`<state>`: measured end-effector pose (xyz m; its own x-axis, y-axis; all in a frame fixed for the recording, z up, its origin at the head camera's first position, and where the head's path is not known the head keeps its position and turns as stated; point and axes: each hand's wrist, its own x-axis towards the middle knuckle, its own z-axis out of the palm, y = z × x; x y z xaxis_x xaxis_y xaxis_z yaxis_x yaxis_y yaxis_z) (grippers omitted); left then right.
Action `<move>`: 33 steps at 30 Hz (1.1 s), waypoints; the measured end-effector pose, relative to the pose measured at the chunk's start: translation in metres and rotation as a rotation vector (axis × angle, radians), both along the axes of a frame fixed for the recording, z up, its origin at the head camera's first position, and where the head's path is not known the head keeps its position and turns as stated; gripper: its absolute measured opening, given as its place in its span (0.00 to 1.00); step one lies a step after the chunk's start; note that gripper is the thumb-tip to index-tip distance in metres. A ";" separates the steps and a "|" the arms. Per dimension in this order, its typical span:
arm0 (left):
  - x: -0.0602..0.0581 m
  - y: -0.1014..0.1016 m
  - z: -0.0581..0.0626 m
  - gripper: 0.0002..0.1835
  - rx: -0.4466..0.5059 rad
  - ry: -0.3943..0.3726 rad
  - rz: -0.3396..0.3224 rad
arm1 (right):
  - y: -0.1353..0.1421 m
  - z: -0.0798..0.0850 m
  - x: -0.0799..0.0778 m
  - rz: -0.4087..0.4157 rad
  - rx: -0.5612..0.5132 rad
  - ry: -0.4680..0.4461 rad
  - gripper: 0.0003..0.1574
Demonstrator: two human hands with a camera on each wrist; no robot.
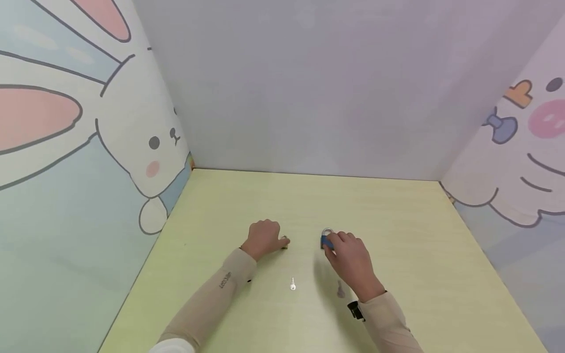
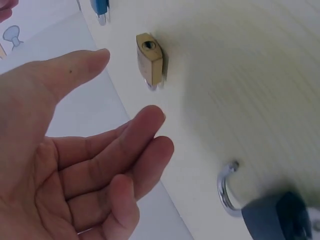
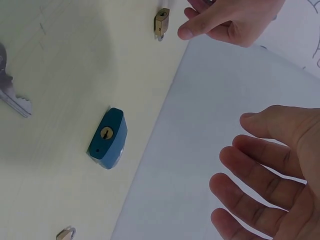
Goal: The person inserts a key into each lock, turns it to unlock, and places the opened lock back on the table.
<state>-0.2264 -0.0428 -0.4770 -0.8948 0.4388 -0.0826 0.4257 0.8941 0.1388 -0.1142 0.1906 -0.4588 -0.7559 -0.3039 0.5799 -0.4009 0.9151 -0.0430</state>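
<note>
My left hand (image 1: 263,239) is held beside a small brass padlock (image 2: 149,59). In the left wrist view its thumb and loosely bent fingers stand apart from the lock, with nothing between them. My right hand (image 1: 351,256) overlaps a blue padlock (image 1: 325,241) in the head view. From the right wrist, the same blue padlock (image 3: 108,137) shows its brass keyhole, and the relaxed fingers (image 3: 250,195) are spread away from it. A small silver key (image 1: 293,284) lies between the forearms; a larger grey key (image 1: 341,289) lies by the right wrist.
A dark padlock (image 2: 277,217) with its shackle raised appears at the lower right of the left wrist view. Another small brass padlock (image 3: 66,233) sits at the bottom of the right wrist view. Cartoon-printed side walls and a plain back wall (image 1: 309,98) enclose the pale table (image 1: 247,196).
</note>
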 end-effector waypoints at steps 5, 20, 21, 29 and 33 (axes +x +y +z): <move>-0.003 0.010 -0.004 0.30 -0.019 -0.019 -0.003 | 0.001 0.002 0.001 0.001 -0.004 0.011 0.14; -0.016 0.016 -0.025 0.26 0.062 -0.138 -0.024 | -0.009 -0.010 0.002 -0.002 -0.024 -0.046 0.16; -0.017 0.016 -0.026 0.25 0.067 -0.143 -0.024 | -0.011 -0.010 0.003 -0.005 -0.024 -0.055 0.16; -0.020 0.017 -0.018 0.23 0.125 -0.161 0.009 | -0.023 -0.016 0.006 0.021 -0.024 -0.085 0.16; -0.019 0.015 0.002 0.23 0.125 -0.180 0.008 | -0.032 -0.018 0.010 0.007 -0.015 -0.129 0.14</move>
<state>-0.2453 -0.0278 -0.4749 -0.8741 0.4483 -0.1868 0.3766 0.8685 0.3224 -0.1047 0.1586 -0.4771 -0.8225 -0.3014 0.4823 -0.3973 0.9113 -0.1081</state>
